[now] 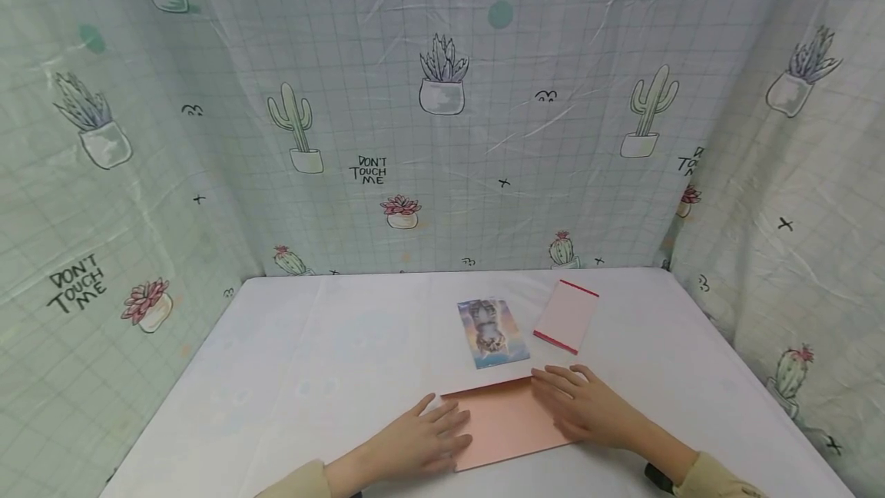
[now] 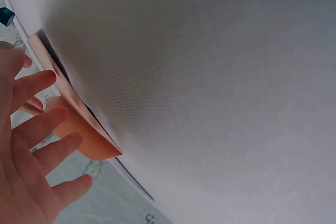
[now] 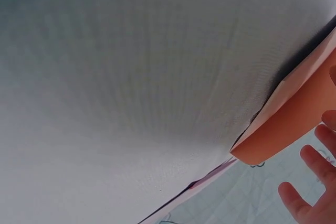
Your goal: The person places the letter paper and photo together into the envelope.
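A pink paper envelope [image 1: 510,425] lies at the front of the table, slightly turned. Its orange-looking flap [image 2: 92,137] stands raised along the far edge, as both wrist views show. My left hand [image 1: 427,438] is at the envelope's left end, fingers spread and fairly straight over that side. At the other end, my right hand [image 1: 589,410] rests its extended fingers over the right side and far corner. Neither hand curls round anything. Some right-hand fingers [image 3: 317,163] are cut off by the frame in the right wrist view.
Beyond the envelope lies a picture card [image 1: 492,333] with an upside-down furry animal on a pastel background. To its right is a pale pink rectangular piece [image 1: 567,317] with red ends. A cactus-print curtain [image 1: 442,175] encloses the white table [image 1: 311,360] at the back and sides.
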Motion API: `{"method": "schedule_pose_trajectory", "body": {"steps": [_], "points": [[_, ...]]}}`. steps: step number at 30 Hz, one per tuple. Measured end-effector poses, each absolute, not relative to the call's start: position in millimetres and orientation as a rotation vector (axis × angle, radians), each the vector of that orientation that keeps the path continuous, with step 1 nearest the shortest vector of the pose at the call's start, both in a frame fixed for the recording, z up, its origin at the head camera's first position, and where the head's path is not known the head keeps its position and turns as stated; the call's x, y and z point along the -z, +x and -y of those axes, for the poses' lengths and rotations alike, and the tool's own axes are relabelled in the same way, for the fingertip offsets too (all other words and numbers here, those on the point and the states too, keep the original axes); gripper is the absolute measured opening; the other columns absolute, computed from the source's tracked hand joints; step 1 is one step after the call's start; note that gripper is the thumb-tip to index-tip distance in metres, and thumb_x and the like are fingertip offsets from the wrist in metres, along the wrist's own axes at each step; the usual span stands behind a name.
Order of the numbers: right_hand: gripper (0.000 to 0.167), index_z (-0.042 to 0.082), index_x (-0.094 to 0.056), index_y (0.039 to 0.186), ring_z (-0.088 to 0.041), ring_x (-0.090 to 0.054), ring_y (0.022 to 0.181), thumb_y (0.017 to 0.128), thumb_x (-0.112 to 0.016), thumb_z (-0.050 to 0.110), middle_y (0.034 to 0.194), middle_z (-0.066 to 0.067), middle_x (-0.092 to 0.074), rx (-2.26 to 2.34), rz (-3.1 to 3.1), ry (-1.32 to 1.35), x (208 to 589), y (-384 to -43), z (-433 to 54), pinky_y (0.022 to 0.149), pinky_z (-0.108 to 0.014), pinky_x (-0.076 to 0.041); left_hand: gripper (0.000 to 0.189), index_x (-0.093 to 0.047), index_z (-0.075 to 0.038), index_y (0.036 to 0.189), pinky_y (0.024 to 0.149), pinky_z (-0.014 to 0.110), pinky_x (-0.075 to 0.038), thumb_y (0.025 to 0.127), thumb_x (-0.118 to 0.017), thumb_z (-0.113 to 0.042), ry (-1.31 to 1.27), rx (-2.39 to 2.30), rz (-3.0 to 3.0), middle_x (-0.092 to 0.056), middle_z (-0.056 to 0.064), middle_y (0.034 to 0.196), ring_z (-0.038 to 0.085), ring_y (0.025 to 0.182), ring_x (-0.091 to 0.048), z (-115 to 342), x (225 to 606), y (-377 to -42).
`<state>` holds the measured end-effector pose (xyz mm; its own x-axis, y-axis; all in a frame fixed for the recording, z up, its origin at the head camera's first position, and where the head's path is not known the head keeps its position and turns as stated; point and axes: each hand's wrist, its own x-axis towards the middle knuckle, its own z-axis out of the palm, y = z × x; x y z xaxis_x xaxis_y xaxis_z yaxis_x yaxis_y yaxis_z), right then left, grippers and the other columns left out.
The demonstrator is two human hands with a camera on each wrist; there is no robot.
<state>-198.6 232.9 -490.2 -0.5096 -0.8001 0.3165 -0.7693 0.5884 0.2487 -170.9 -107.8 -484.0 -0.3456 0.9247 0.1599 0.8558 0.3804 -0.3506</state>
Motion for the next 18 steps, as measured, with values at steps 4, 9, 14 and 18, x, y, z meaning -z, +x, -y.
{"method": "schedule_pose_trajectory", "body": {"steps": [4,9,14,18], "points": [[0.054,0.017,-0.05,0.127,-0.02,-0.045,0.12,0.078,-0.063,0.033,0.134,-0.001,-0.047,0.095,2.421,1.273,490.5,-198.9,-232.2,0.086,-0.039,-0.039,0.037,-0.053,-0.029,0.122,0.094,0.046,-0.041,0.092,-0.038,-0.044,-1.553,-0.285,2.333,-0.05,0.0,0.132,0.02,0.123,-0.046,107.5,485.0,-171.2],[0.054,0.016,-0.05,0.127,-0.019,-0.046,0.119,0.077,-0.064,0.032,0.133,-0.001,-0.048,0.105,2.409,1.275,489.9,-198.7,-232.6,0.085,-0.039,-0.039,0.036,-0.054,-0.031,0.121,0.093,0.046,-0.041,0.091,-0.04,-0.044,-1.545,-0.279,2.332,-0.053,0.0,0.129,0.02,0.121,-0.048,107.1,485.8,-171.0],[0.054,0.018,-0.049,0.128,-0.017,-0.044,0.12,0.078,-0.063,0.035,0.135,0.002,-0.046,0.124,2.438,1.27,488.0,-195.9,-232.7,0.086,-0.038,-0.039,0.034,-0.054,-0.032,0.12,0.092,0.047,-0.042,0.091,-0.041,-0.044,-1.539,-0.267,2.332,-0.054,-0.001,0.127,0.021,0.12,-0.049,107.0,486.8,-171.2],[0.055,0.018,-0.048,0.129,-0.016,-0.044,0.12,0.078,-0.063,0.034,0.136,0.002,-0.045,0.116,2.433,1.295,487.2,-194.7,-232.9,0.086,-0.038,-0.039,0.034,-0.054,-0.032,0.12,0.09,0.047,-0.044,0.09,-0.044,-0.044,-1.533,-0.25,2.329,-0.055,-0.002,0.126,0.022,0.119,-0.05,107.7,486.8,-171.2]]}}
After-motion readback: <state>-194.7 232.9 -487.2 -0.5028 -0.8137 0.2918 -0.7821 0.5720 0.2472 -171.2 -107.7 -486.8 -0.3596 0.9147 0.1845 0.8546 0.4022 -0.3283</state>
